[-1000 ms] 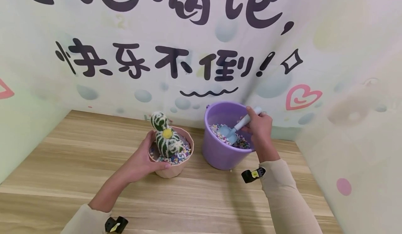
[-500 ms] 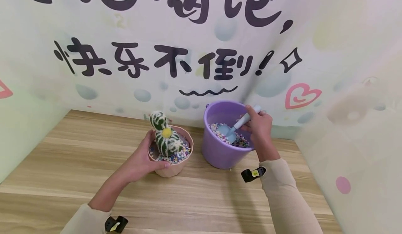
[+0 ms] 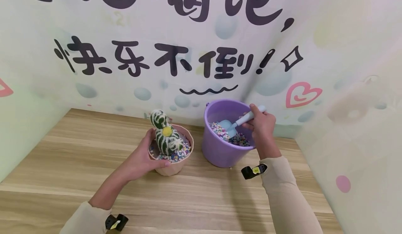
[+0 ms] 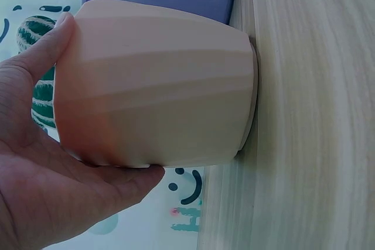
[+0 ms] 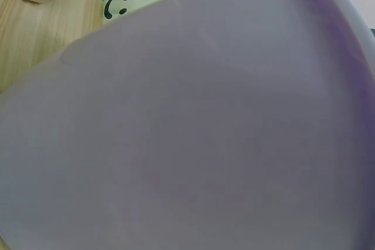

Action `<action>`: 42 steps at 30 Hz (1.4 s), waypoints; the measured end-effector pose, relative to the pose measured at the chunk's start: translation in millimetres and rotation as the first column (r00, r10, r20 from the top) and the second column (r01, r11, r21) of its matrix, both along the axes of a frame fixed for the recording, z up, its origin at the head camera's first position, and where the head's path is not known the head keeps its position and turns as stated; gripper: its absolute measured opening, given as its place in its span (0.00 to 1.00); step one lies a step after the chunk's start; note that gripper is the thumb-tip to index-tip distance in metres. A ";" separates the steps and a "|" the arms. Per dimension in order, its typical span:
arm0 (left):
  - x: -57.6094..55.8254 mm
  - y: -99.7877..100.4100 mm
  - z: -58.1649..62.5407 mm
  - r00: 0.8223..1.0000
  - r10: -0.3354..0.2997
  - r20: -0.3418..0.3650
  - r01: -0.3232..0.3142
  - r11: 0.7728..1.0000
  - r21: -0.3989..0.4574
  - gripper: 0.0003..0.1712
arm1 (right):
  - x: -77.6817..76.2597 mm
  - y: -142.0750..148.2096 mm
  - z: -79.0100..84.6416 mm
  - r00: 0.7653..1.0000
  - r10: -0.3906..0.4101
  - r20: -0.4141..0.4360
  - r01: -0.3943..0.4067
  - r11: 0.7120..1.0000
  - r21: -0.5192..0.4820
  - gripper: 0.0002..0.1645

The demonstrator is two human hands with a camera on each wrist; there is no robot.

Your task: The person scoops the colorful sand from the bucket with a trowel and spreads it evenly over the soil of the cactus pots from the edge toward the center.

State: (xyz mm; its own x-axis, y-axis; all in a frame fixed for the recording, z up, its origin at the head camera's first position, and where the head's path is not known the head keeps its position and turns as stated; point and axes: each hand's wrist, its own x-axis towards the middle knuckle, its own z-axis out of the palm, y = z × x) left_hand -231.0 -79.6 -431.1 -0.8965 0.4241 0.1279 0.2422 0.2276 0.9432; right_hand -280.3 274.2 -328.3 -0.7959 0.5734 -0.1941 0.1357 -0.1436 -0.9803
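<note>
My left hand [image 3: 142,157] grips the side of a pale pink faceted flower pot [image 4: 158,80], its thumb over the rim. In the pot stands a green cactus with white fuzz [image 3: 169,145] and a yellow bloom, colourful pebbles around its base. To the right is a purple bucket [image 3: 221,153] partly filled with similar small pebbles [image 3: 240,139]. My right hand [image 3: 263,124] holds the handle of a light blue toy shovel [image 3: 243,118], the blade inside the bucket among the pebbles. Only the bucket's outer wall [image 5: 193,121] fills most of the right wrist view; the right hand is hidden there.
Pot and bucket stand side by side on a wood-grain table [image 3: 188,206]. Close behind them rises a white printed backdrop [image 3: 125,94] with large black characters. A pale side wall [image 3: 351,139] borders the table on the right.
The right hand has shifted slightly right and tilted the shovel's handle lower; its blade sits a little higher on the pebbles, some of them against it. The left hand keeps its grip on the pot.
</note>
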 end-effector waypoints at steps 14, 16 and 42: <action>0.4 0.5 -0.2 1.000 -0.003 0.007 0.003 1.000 -0.006 0.65 | -0.3 7.5 5.4 1.000 0.011 -0.028 -0.013 0.998 -0.069 0.19; 0.3 0.2 -0.1 1.000 -0.005 0.012 0.005 1.000 -0.008 0.65 | -0.5 7.8 6.4 0.999 0.009 -0.031 -0.011 0.997 -0.078 0.19; -2.2 -4.8 2.3 0.999 -0.044 -0.001 0.044 0.999 0.009 0.64 | 1.2 12.5 13.9 0.995 -0.057 -0.082 0.040 0.980 -0.197 0.22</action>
State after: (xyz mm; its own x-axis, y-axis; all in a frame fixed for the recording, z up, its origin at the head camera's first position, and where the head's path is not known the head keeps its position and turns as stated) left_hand -233.2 -84.4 -428.9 -0.8770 0.4620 0.1321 0.2522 0.2086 0.9449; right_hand -279.1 286.8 -314.4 -0.7869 0.5696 -0.2376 0.0396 -0.3376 -0.9405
